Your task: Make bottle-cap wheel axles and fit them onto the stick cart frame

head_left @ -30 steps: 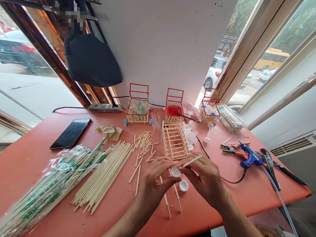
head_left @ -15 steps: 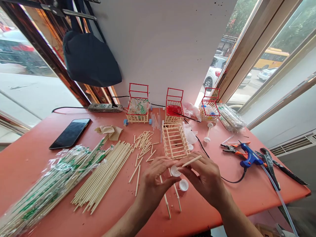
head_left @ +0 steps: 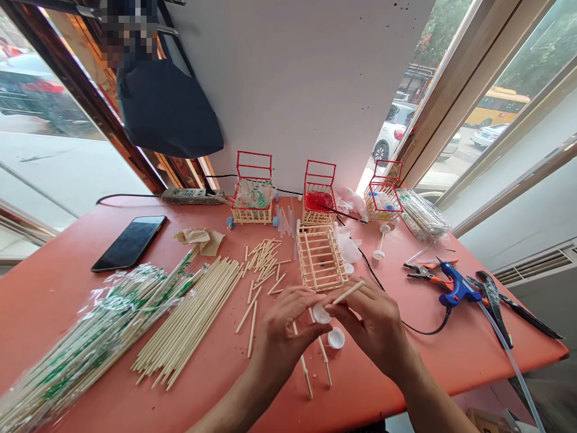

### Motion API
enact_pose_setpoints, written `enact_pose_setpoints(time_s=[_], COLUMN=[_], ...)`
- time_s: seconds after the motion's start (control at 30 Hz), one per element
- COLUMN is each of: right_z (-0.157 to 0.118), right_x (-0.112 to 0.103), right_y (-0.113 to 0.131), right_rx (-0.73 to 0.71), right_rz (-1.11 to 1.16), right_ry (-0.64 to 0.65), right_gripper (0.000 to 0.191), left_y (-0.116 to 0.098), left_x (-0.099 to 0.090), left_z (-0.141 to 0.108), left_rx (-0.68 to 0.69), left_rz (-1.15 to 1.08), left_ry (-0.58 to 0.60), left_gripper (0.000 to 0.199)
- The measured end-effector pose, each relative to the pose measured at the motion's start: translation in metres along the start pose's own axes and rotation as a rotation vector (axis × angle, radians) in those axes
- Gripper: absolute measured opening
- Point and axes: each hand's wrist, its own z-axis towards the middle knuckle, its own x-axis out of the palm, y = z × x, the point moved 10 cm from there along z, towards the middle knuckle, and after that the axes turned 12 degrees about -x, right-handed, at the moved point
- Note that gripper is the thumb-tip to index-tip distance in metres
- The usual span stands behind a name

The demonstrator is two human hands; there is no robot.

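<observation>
My left hand point(head_left: 295, 322) pinches a white bottle cap point(head_left: 321, 313) between thumb and fingers. A short wooden stick point(head_left: 350, 293) is gripped in my right hand point(head_left: 372, 316), its lower end at the cap; whether it sits in a hole there I cannot tell. A second white cap point(head_left: 336, 338) lies on the table just below my hands. Two longer sticks point(head_left: 326, 364) lie beneath them, partly covered by the fingers. Right behind my hands rests a small frame point(head_left: 321, 255) built of wooden sticks.
Three small stick carts with red handles, one the left cart point(head_left: 252, 204), line the back. Loose chopsticks point(head_left: 189, 322), bagged sticks point(head_left: 108, 325), short cut pieces point(head_left: 264, 261) and a phone point(head_left: 129, 243) lie left. Right are pliers point(head_left: 421, 273), a blue glue gun point(head_left: 460, 288) and its cord.
The stick in my right hand has tilted slightly and shifted a little toward the cap. My hands otherwise stay nearly in place.
</observation>
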Motion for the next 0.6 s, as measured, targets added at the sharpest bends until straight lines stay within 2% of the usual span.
enact_pose_setpoints(time_s=[0.6], right_z=[-0.0015], right_x=[-0.0011], right_y=[-0.0023], right_rx=[0.01], right_rz=[0.074], right_ry=[-0.038], right_gripper=[0.021], left_y=[0.0058], left_x=[0.0055], left_z=[0.0005], left_rx=[-0.039], left_rz=[-0.013], left_ry=[0.031], left_gripper=[0.024])
